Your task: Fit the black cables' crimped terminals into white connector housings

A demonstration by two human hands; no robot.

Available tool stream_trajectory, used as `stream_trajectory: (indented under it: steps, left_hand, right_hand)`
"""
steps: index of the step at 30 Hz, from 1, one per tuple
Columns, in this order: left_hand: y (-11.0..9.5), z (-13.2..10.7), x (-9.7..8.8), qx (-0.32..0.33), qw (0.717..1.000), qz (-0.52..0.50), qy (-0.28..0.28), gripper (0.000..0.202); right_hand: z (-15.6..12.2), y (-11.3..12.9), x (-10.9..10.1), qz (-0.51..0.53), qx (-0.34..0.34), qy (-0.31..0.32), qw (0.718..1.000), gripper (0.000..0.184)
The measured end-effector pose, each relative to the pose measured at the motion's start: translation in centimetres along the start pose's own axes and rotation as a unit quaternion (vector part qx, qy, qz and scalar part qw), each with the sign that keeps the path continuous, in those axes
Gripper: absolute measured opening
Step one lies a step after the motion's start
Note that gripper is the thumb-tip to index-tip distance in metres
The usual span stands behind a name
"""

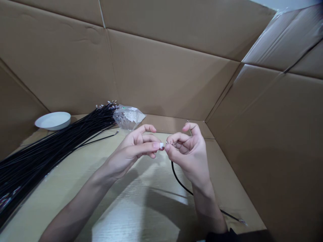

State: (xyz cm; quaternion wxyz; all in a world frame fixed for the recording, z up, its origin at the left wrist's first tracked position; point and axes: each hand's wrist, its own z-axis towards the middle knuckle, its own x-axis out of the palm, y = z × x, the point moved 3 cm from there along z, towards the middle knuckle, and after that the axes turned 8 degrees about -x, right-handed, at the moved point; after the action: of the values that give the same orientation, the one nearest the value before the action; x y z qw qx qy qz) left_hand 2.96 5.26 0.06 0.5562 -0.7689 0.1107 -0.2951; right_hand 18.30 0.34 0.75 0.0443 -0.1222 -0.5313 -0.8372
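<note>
Between thumb and fingers, my left hand [138,144] pinches a small white plastic connector [161,146]. Close beside it on the right, my right hand [188,146] pinches the thin wires at the end of a black cable [180,183]. A few fine wires seem to run into the connector, though the fingers partly cover them. The cable hangs below my right hand, passes behind the wrist and ends in bare wires on the table [126,198] at the lower right.
A thick bundle of black cables [63,144] lies along the left side. A clear plastic bag [128,117] of white parts sits at its far end. Behind the bundle is a white shallow dish [53,121]. Cardboard walls [161,80] enclose the back and sides.
</note>
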Motion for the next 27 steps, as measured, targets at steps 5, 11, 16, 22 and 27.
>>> stream_trajectory:
  steps: [5, 11, 16, 22, 27]
  left_hand:
    - [-0.6, -0.5, -0.3, 0.074, 0.992, 0.092, -0.052, 0.050]
    - [-1.1, -1.2, -0.7, 0.081, 0.984, 0.130, -0.089, 0.055]
    - [-1.0, -1.0, -0.6, 0.075, 0.983, 0.141, -0.093, 0.057]
    - [-0.7, -0.4, -0.5, 0.085, 0.988, 0.117, -0.060, 0.048]
    - [-0.4, 0.0, -1.0, 0.059, 0.996, 0.072, -0.009, 0.051]
  right_hand:
    - [-0.2, 0.0, -0.4, -0.012, 0.000, 0.024, 1.000, 0.051]
    - [-1.1, -0.1, -0.5, -0.094, -0.039, 0.060, 0.993, 0.039]
    - [-1.6, 0.2, -0.1, -0.130, -0.061, 0.058, 0.988, 0.027]
    - [-1.6, 0.4, -0.1, -0.083, -0.045, 0.047, 0.994, 0.037]
    - [-0.8, 0.6, -0.6, -0.006, -0.009, 0.039, 0.999, 0.047]
